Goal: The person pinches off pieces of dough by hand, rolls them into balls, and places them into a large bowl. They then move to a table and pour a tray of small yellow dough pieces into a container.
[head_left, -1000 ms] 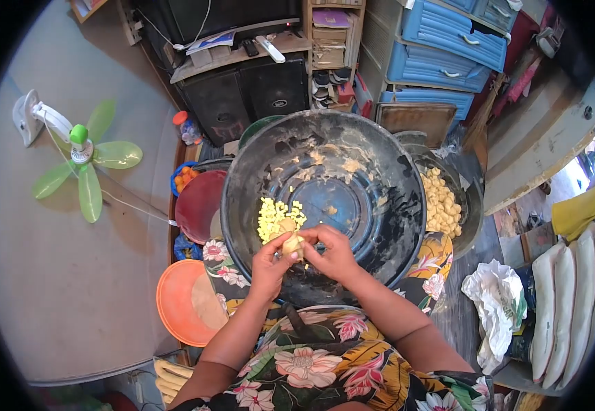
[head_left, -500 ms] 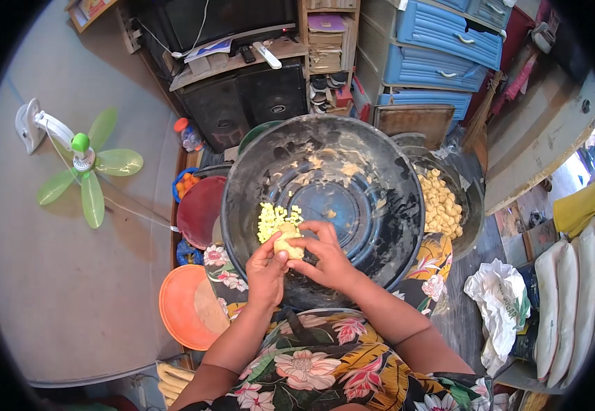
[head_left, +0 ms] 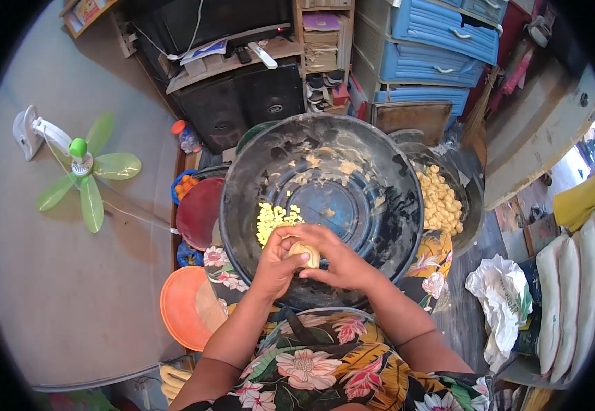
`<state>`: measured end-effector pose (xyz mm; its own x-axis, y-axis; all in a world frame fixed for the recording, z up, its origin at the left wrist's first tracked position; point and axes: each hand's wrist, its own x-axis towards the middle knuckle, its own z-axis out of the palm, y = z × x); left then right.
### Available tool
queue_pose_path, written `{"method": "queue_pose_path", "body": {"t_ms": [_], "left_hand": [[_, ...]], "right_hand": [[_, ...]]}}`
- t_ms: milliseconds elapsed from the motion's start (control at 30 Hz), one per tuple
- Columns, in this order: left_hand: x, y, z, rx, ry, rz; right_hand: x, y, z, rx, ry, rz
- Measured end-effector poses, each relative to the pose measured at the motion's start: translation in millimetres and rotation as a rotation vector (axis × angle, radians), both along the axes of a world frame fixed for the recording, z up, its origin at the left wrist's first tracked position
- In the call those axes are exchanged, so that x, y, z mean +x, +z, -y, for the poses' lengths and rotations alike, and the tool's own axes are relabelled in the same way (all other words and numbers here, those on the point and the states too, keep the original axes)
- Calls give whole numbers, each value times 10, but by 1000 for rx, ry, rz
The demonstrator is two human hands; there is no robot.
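Note:
Over the near part of a large black basin (head_left: 393, 164), both hands cup a small piece of pale dough (head_left: 309, 254). My left hand (head_left: 276, 266) is curled around its left side, with the thumb pressed on the dough. My right hand (head_left: 342, 264) covers its right side and top, fingers bent over it, hiding part of the piece. Just beyond my left hand lies a heap of small yellow cubes (head_left: 273, 218) on the basin floor. Smears of dough stick to the basin's far inner wall.
At the right, a dark tub holds several dough pieces (head_left: 439, 198). An orange basin (head_left: 181, 301) and a dark red basin (head_left: 198, 212) stand to the left. A crumpled white bag (head_left: 496, 301) lies right. Blue drawers (head_left: 434, 61) and black speakers (head_left: 243, 106) stand behind.
The dough has moved slightly right and towards me. Both hands have closed further around it, the right fingers now reaching over its top, and it looks rounder and more folded.

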<state>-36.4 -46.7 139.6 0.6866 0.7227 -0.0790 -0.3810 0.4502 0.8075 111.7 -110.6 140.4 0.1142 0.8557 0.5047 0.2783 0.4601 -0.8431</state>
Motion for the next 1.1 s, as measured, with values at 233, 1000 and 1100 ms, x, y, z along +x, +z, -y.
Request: {"method": "queue_pose_path", "body": {"t_ms": [233, 1000, 1100], "left_hand": [[-1, -258, -195, 151, -164, -276], [-199, -1606, -682, 1346, -322, -1282], [-463, -1687, -812, 572, -96, -967]], "right_hand": [[197, 15, 135, -198, -115, 196], [131, -1487, -501, -715, 189, 646], [-161, -1864, -513, -614, 250, 883]]}}
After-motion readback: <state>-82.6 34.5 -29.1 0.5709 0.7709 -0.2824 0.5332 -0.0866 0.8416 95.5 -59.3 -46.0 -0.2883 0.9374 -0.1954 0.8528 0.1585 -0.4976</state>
